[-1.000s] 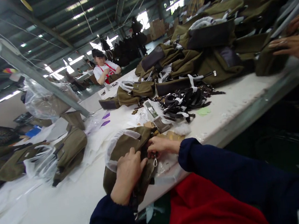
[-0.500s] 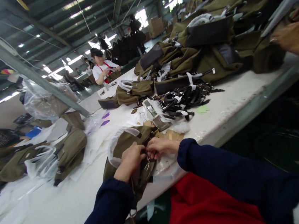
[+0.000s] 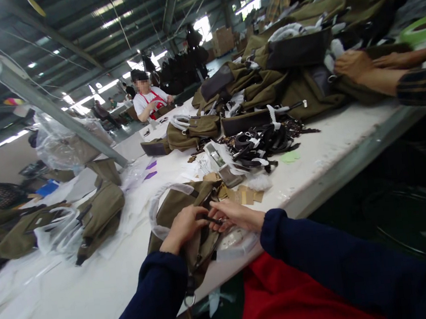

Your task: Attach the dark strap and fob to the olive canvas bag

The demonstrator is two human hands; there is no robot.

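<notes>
- Moved since one second ago: left hand, then spread flat across the bag, now drawn in at the fingertips beside the right hand; a co-worker's hand, then near the right border, now further in on the bag pile.
- Bag: olive-green cloth, soft and creased, dark trim; handle wrapped in white, arched over its left side; metal ring at the near end.
- Location: on the white table, directly before the wearer, near end at the table edge.
- Hands: both pinched on one dark strip, left at one end, right at the other; exact finger grip partly hidden.
- Obstruction: both hands and the left sleeve cover the middle and near part of the bag.
- Just beside, right: clear plastic tray; cardboard pieces.
- Beyond: grey metal device, tangle of black straps, green paper, then the bag pile.
- Left, apart: further olive bags; purple pieces.
- Orientation: long axis from the far end, by the cardboard, to the table edge, near end toward the wearer; handle side faces left.
</notes>
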